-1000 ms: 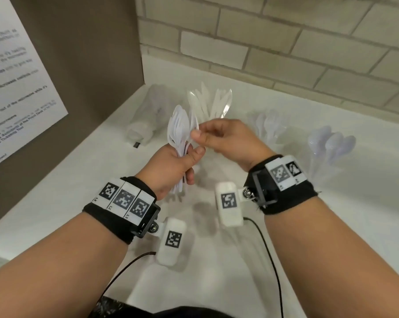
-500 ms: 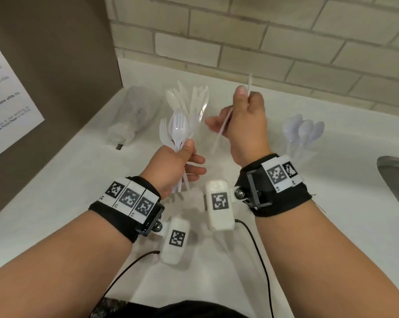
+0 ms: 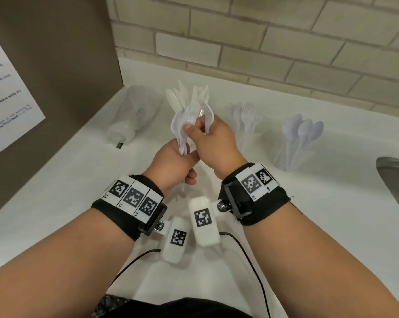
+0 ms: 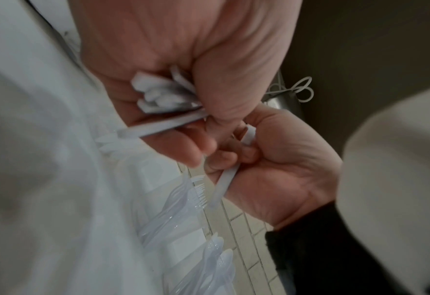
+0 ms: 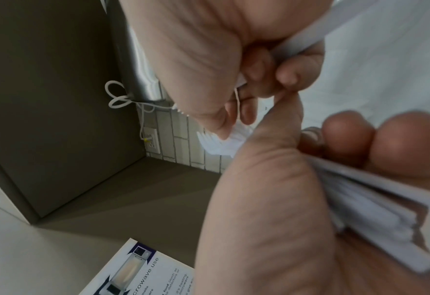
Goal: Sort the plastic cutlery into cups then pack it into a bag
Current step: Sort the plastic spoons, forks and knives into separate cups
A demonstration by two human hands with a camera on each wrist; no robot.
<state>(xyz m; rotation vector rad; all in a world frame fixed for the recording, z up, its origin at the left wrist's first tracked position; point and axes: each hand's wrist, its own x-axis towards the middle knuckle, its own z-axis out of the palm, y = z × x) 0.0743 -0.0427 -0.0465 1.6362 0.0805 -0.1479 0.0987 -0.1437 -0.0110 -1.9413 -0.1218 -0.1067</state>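
Note:
My left hand (image 3: 175, 161) grips a bundle of white plastic forks (image 3: 184, 125) by the handles, heads up, over the white counter (image 3: 56, 191). My right hand (image 3: 210, 136) is curled at the bundle's heads, fingers round a white cutlery handle (image 4: 224, 183); which piece it is I cannot tell. In the left wrist view the bundle's handle ends (image 4: 163, 99) stick out of the left hand (image 4: 209, 59), with the right hand (image 4: 279, 179) just below. Behind stand clear cups: knives (image 3: 187, 97), forks (image 3: 246, 118), spoons (image 3: 304, 134).
A clear plastic bag (image 3: 129, 115) lies at the back left beside a brown panel (image 3: 56, 53) with a printed notice (image 3: 5, 99). A steel sink (image 3: 398, 180) starts at the right edge. A brick wall (image 3: 262, 42) closes off the back.
Half a second ago my right hand was raised with a single white piece; now it is back down at the fork heads. The left hand kept hold of the bundle.

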